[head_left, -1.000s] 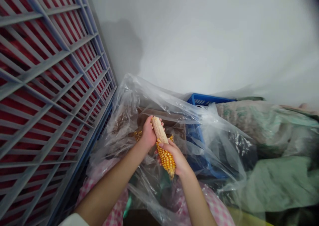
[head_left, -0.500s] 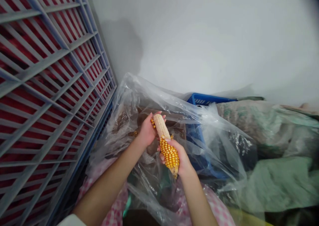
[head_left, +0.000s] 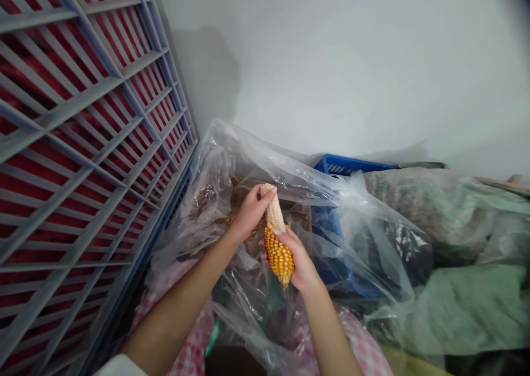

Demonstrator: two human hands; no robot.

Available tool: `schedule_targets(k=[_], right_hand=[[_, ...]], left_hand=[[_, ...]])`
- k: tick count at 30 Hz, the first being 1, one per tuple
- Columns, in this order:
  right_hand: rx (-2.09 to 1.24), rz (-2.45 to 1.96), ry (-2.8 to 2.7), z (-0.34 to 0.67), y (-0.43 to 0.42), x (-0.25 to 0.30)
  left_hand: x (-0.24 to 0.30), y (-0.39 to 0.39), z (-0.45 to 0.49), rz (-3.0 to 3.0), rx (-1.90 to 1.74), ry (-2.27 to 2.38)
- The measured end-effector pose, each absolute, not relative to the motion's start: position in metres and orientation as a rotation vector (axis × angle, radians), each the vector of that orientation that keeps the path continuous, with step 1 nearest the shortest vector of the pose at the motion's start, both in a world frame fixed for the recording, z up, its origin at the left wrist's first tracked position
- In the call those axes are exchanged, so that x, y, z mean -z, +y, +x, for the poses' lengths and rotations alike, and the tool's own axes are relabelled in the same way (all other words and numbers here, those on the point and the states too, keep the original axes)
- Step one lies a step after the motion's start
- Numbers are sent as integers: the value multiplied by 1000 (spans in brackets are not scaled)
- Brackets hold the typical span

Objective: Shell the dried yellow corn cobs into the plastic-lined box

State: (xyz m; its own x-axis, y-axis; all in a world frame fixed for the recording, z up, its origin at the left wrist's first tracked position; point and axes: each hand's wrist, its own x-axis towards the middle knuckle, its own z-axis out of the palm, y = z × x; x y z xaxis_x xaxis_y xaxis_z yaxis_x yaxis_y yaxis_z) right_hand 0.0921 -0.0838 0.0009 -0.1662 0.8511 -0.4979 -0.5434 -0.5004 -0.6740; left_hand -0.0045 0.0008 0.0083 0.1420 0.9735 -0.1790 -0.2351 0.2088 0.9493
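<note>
One dried yellow corn cob [head_left: 279, 258] sits clamped between two hands: the left hand [head_left: 250, 213] grips its stripped pale end, the right hand [head_left: 300, 263] its kernelled half, steadying it above a clear plastic bag [head_left: 199, 210] beside a blue plastic crate [head_left: 343, 166].

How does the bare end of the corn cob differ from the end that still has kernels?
The bare end is pale cream and pitted, while the kernelled end is deep golden yellow with packed rows of kernels. The bare end sits higher, held by the left hand; the kernelled end sits lower, gripped by the right hand. Both are parts of one cob.
</note>
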Motion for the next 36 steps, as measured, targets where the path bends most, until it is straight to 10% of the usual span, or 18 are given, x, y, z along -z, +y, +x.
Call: schedule_targets(k=[36], right_hand=[[-1687, -1150, -207, 110, -70, -7]], left_hand=[[-2, -9, -3, 1166, -1006, 1056]])
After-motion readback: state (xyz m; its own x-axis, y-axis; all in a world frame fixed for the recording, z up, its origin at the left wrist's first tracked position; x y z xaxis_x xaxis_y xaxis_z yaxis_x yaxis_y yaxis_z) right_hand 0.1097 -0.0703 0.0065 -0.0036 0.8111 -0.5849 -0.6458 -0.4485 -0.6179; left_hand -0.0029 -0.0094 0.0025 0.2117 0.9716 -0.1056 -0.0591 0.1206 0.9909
